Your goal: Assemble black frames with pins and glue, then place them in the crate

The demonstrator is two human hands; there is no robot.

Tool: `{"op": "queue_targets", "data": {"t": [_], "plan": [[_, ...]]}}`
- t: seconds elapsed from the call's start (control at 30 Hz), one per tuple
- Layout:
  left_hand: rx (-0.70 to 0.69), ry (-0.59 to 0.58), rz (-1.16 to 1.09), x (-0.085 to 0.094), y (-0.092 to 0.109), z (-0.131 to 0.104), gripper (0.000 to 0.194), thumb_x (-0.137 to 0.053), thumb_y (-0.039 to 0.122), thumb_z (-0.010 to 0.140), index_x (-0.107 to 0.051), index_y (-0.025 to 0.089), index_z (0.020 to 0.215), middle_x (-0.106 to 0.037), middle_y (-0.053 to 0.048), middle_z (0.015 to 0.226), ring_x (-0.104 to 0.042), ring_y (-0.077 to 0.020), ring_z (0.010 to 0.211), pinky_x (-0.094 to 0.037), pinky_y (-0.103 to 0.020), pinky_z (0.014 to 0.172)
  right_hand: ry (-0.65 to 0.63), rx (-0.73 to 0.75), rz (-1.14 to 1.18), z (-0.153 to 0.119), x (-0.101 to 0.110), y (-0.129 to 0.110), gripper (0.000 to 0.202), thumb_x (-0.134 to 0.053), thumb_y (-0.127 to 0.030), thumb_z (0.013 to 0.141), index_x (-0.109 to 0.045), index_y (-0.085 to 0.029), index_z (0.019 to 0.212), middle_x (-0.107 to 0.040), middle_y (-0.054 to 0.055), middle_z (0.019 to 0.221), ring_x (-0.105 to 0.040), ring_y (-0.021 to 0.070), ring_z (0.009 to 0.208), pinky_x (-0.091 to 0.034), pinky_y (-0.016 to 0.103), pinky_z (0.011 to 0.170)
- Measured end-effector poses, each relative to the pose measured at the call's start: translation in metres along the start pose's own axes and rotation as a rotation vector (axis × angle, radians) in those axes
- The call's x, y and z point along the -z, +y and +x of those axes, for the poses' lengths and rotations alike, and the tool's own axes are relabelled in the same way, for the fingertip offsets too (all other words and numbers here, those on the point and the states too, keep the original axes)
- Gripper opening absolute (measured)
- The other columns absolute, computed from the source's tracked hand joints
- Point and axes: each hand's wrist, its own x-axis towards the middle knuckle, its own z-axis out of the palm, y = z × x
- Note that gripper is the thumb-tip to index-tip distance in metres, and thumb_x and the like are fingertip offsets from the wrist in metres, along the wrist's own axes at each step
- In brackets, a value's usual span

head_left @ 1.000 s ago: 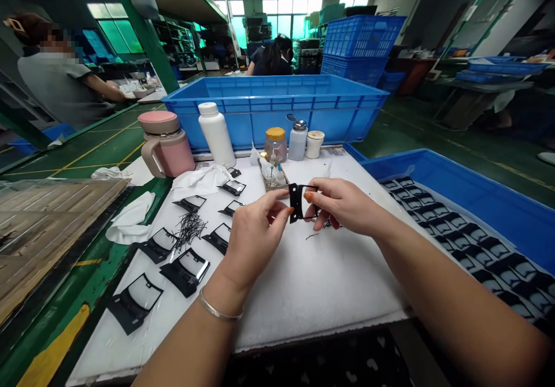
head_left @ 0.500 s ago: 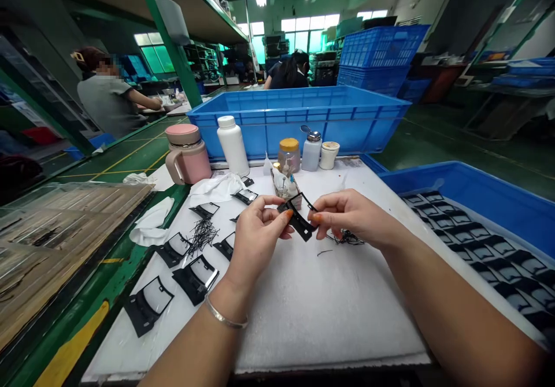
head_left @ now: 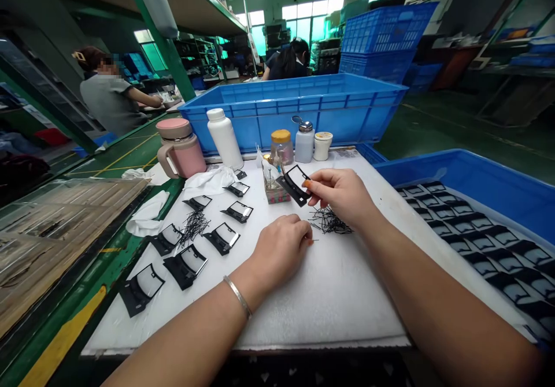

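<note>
My right hand (head_left: 340,193) pinches a black plastic frame (head_left: 295,186) by its right edge, holding it tilted above the table. The frame has a rectangular opening with a thin rim. Lower down, my left hand (head_left: 284,245) rests on the white table, thumb and fingers closed together. From its fingertips pokes a thin black strip (head_left: 315,239); most of it is hidden. A pile of similar black strips (head_left: 332,220) lies under my right hand. On the left are several more black frames (head_left: 222,238) and a second pile of strips (head_left: 193,226).
A small box (head_left: 277,195) of tools and bottles, including a pump bottle (head_left: 304,144), stands at the back. Left of these are a white bottle (head_left: 225,140) and a pink mug (head_left: 184,153). A blue crate (head_left: 437,164) of frames sits right. Two people work beyond.
My left hand has let go of the black frame and moved down to the table, onto a loose strip. My right hand keeps the frame, lifted slightly up.
</note>
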Motion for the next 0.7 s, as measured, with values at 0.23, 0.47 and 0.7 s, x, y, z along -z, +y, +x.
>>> {"op": "queue_targets", "data": {"t": [0.23,0.47,0.7], "plan": [[-0.115,0.096,-0.177,0.009,-0.002,-0.003,0.012,-0.054,0.009,0.085,-0.060,0.018,0.082,-0.060,-0.002,0.084,-0.054,-0.0164,0.080,-0.044,-0.029,0.071,-0.051,-0.020,-0.088,0.001,-0.004,0.003,0.020,-0.062,-0.034,0.081,-0.067,-0.016,0.075,-0.064,0.000,0.055,-0.063,0.0127,0.055,-0.042,0.020,0.051],[0.077,0.330,-0.998,0.049,-0.014,-0.009,0.032,-0.060,0.023,0.087,-0.056,0.023,0.118,-0.055,0.000,0.080,-0.053,-0.0122,0.070,-0.053,-0.022,0.057,-0.178,-0.070,-0.129,-0.001,-0.005,0.002,0.022,-0.060,-0.037,0.082,-0.071,-0.017,0.082,-0.067,0.002,0.061,-0.062,0.0141,0.059,-0.043,0.022,0.053],[0.158,0.328,-1.153,0.055,-0.023,-0.010,0.013,-0.068,0.024,0.082,-0.066,0.016,0.091,-0.066,-0.003,0.082,-0.065,-0.0125,0.072,-0.053,-0.019,0.060,-0.281,-0.065,-0.152,-0.007,-0.010,-0.007,0.021,-0.059,-0.034,0.084,-0.071,-0.016,0.083,-0.066,0.000,0.061,-0.060,0.0107,0.056,-0.039,0.019,0.049]]}}
